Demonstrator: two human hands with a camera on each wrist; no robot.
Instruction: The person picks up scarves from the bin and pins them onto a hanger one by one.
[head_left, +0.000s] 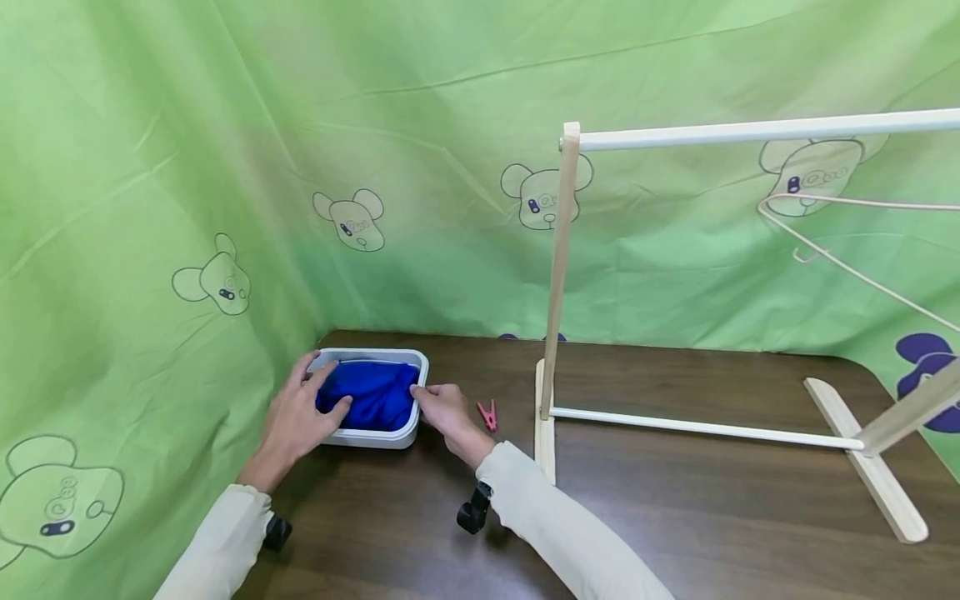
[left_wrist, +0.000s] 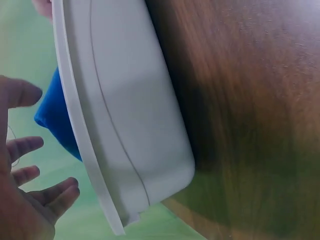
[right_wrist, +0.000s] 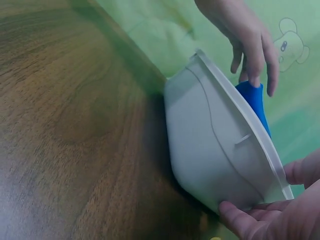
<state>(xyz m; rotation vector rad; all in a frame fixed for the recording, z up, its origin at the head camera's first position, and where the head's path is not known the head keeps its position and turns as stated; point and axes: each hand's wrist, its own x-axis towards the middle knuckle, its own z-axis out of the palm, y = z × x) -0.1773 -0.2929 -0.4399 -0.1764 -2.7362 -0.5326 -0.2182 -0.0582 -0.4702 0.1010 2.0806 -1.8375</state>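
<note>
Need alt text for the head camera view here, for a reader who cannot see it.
Two hands reach into a white tub of blue cloth on a dark wooden table: the left hand lies on the cloth, the right hand at the rim. A red clothespin and a wooden rack stand to the right.

No readable text, labels, brands or numbers showed anywhere. The green curtain point(head_left: 450, 125) at the far side carried only printed bear-head outlines, no lettering. The white tub point(head_left: 372, 437) at near left was unmarked.
</note>
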